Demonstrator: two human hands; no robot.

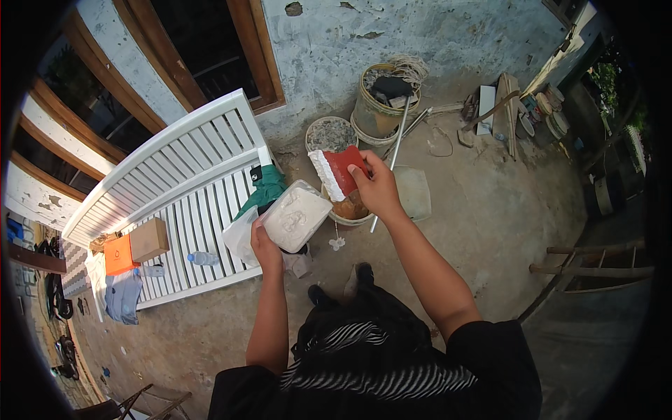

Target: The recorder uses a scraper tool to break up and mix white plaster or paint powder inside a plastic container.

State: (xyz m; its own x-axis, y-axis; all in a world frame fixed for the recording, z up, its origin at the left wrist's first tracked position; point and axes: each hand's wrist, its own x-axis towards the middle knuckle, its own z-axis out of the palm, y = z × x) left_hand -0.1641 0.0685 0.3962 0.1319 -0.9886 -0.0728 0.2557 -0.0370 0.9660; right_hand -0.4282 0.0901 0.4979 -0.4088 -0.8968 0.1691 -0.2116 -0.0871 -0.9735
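Note:
My left hand (264, 246) holds a clear plastic tub (296, 215) filled with white putty, tilted toward me. My right hand (376, 187) grips a red flat scraper (346, 170) with a thick ridge of white putty (325, 174) along its left edge, raised just right of the tub. Both hands are in front of a white slatted bench (183, 187). A green cloth (267, 193) and a plastic bag (241, 236) lie on the bench right behind the tub.
On the bench lie a cardboard box (148, 239), an orange packet (119, 255), a water bottle (203, 258) and a grey cloth (123, 295). Buckets (378, 105) and a bowl (331, 134) stand by the peeling wall. A metal rod (393, 157) leans there. Wooden rails (595, 262) lie at right.

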